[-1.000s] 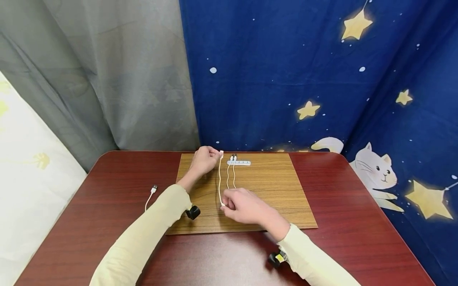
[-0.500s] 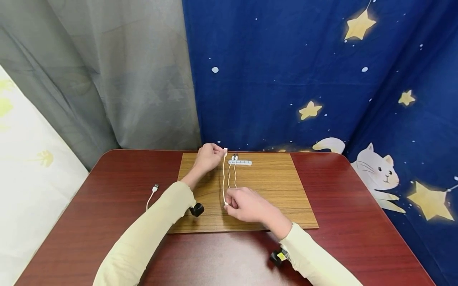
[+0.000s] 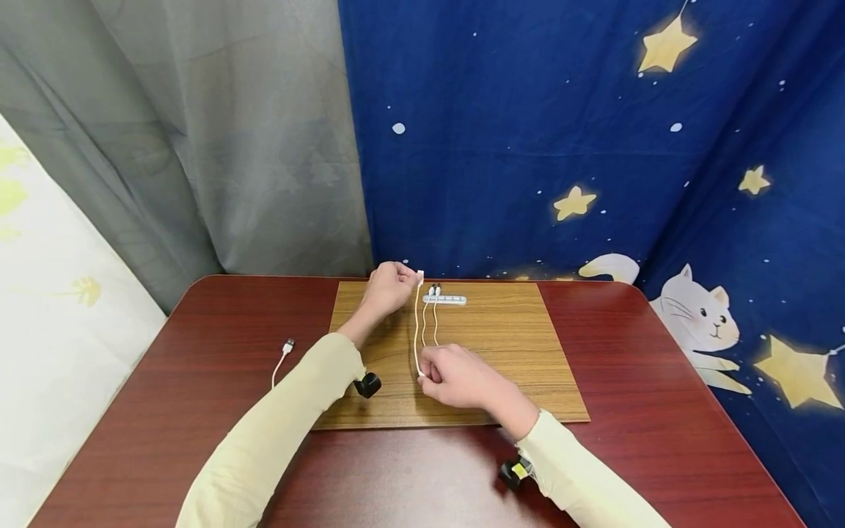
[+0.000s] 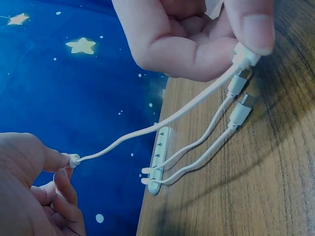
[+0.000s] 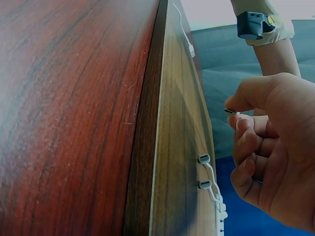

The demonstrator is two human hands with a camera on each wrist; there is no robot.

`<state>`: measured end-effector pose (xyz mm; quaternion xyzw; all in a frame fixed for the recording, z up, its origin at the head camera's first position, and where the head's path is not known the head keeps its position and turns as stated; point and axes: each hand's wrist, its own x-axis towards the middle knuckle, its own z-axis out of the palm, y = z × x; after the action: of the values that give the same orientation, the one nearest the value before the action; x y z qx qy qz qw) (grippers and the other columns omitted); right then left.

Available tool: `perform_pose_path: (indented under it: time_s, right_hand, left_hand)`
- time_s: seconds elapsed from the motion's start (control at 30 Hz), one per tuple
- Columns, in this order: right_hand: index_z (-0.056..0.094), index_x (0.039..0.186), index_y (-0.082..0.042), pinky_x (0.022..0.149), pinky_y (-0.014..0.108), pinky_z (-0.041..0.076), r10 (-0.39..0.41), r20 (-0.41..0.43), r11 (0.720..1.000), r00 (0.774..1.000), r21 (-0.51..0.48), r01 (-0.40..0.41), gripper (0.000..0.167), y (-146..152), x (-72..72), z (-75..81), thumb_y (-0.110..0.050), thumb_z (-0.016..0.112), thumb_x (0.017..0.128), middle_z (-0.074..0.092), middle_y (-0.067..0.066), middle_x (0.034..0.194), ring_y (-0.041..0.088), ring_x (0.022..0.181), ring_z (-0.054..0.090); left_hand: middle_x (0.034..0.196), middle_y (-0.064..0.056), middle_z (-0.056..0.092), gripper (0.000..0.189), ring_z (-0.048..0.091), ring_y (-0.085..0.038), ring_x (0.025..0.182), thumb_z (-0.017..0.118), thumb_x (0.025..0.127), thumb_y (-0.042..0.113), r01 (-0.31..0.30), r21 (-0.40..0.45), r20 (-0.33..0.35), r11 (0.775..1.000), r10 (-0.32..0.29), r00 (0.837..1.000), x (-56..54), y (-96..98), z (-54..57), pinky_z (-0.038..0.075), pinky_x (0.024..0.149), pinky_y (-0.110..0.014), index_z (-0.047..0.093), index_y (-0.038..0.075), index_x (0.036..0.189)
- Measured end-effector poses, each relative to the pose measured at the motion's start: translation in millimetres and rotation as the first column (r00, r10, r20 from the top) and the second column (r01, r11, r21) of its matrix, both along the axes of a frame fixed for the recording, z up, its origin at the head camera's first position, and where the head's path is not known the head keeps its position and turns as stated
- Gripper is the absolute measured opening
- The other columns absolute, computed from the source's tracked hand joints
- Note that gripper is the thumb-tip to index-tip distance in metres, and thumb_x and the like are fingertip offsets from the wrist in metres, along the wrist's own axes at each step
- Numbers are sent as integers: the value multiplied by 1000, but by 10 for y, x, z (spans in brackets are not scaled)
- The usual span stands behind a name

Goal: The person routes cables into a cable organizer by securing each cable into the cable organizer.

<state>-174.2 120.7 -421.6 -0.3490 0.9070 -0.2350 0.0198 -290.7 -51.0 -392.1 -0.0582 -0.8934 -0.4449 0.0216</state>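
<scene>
A short white USB cable (image 3: 416, 323) is stretched between both hands above a wood-grain board (image 3: 502, 352). At the far end, my left hand (image 3: 389, 286) pinches one plug (image 4: 74, 160) between thumb and finger. My right hand (image 3: 458, 378) pinches the other end nearer me; its metal tip (image 5: 229, 111) shows in the right wrist view. Just right of the held cable, a pale cable clip strip (image 3: 452, 300) lies near the board's far edge. Two white cables (image 4: 192, 172) sit in its slots at one end, their near plugs (image 4: 240, 114) lying over the board.
Another white USB cable (image 3: 280, 361) lies on the red-brown table (image 3: 198, 352), left of the board and partly behind the left sleeve. Grey and blue star-patterned curtains (image 3: 475, 147) hang behind the far table edge.
Both hands have shifted slightly right in the head view, bringing the held cable closer to the two clipped cables. Both hands keep their pinch. The head view has also shifted a little.
</scene>
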Motion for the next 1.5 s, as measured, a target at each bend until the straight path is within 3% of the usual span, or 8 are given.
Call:
perform_pose_path:
  time_s: [0.13, 0.37, 0.57, 0.77, 1.23, 1.5]
  right_hand:
    - [55, 78, -17, 51, 26, 37, -19, -4, 1000, 1000, -7, 19, 18, 12, -1, -11, -14, 70, 86, 46, -10, 62, 5, 55, 43]
    - [55, 78, -16, 51, 27, 38, -47, -2, 999, 999, 4, 47, 16, 40, -3, -16, -14, 70, 85, 46, -9, 62, 6, 55, 44]
    - [54, 76, -18, 51, 28, 39, -72, -9, 997, 997, 27, 72, 18, 53, 5, -17, -15, 70, 84, 47, -9, 62, 6, 56, 46]
    - [55, 76, -19, 51, 28, 40, -91, -5, 994, 996, 52, 91, 18, 49, 29, -8, -17, 70, 85, 49, -10, 62, 6, 55, 47]
    - [54, 76, -19, 51, 29, 39, -98, 5, 993, 995, 74, 97, 21, 55, 38, 50, -16, 72, 86, 48, -9, 61, 7, 56, 46]
    - [55, 74, -19, 49, 29, 39, -100, 5, 991, 995, 90, 100, 21, 59, 38, 66, -16, 72, 86, 46, -10, 59, 7, 54, 45]
  left_hand:
    - [107, -7, 71, 20, 59, -20, 94, 66, 99, 26, 4, 13, -7, 1000, -4, 1000, 1, 33, 35, 47, 78, -34, 72, 7, 95]
    - [87, -5, 68, 21, 58, -23, 78, 66, 100, 27, 4, 26, 3, 1000, -4, 1000, -8, 78, 40, 45, 65, -34, 72, 8, 94]
    - [87, -2, 69, 21, 58, -20, 77, 67, 99, 28, -2, 21, -3, 1000, 2, 1000, -18, 104, 30, 45, 65, -31, 72, 8, 93]
    - [80, -3, 66, 20, 55, -19, 67, 66, 99, 26, 20, 13, -1, 1000, -20, 1000, -19, 147, 35, 42, 56, -29, 73, 8, 93]
    - [85, 1, 70, 18, 60, -18, 80, 68, 96, 26, 19, -13, -5, 1000, -19, 1000, -41, 232, 22, 48, 72, -33, 75, 10, 92]
    - [81, 2, 69, 19, 60, -18, 77, 68, 97, 28, 6, -2, 14, 1000, -6, 1000, -50, 286, -8, 46, 67, -31, 76, 11, 90]
